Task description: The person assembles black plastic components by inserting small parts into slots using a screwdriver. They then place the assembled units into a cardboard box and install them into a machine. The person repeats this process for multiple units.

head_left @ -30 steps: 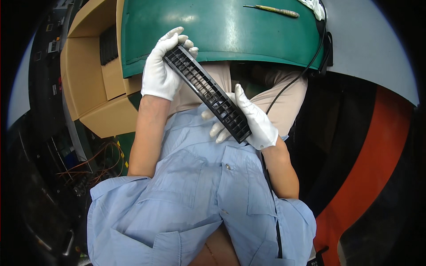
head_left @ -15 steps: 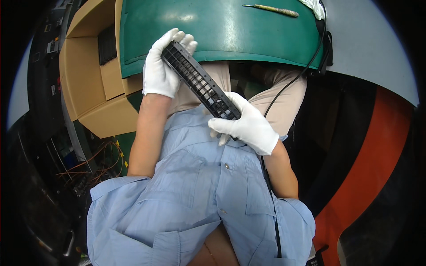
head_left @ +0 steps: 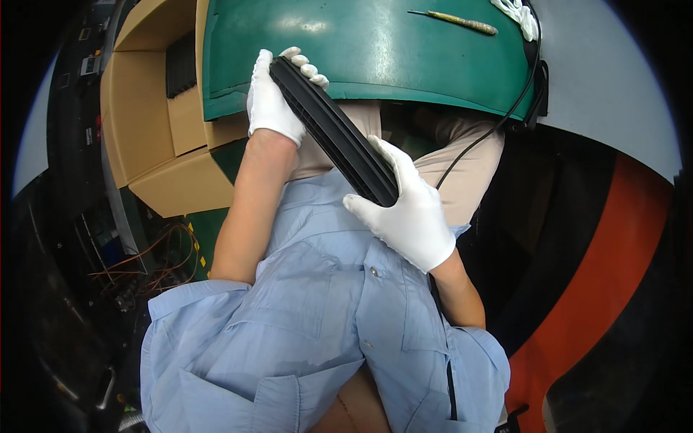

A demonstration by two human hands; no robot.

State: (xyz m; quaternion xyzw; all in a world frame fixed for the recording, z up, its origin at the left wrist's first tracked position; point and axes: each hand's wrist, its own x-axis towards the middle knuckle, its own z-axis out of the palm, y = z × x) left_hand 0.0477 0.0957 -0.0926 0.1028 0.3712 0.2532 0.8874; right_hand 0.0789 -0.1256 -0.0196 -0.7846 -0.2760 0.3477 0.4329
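Observation:
Over my lap, both gloved hands hold a long black ribbed plastic part point(head_left: 336, 130), slanting from far left to near right. My left hand point(head_left: 276, 105), in a white glove, is closed round its far end, the fingertips showing beyond its edge. At the near end, my right hand point(head_left: 411, 213), also gloved in white, grips it between thumb and fingers. Long lengthwise ridges run along the face turned up at me. The opposite face is hidden, as are some fingers underneath.
A green mat point(head_left: 361, 50) covers the table ahead, with a thin tool with a worn handle point(head_left: 462, 23) and a white cloth or glove point(head_left: 518, 16) on it. At left, an open cardboard box point(head_left: 141, 123) holds black parts point(head_left: 181, 66). A black cable point(head_left: 491, 133) hangs down at right.
My hands have rolled the black part over: its open lattice side showed before, its ridged side shows now. Both hands still hold its ends.

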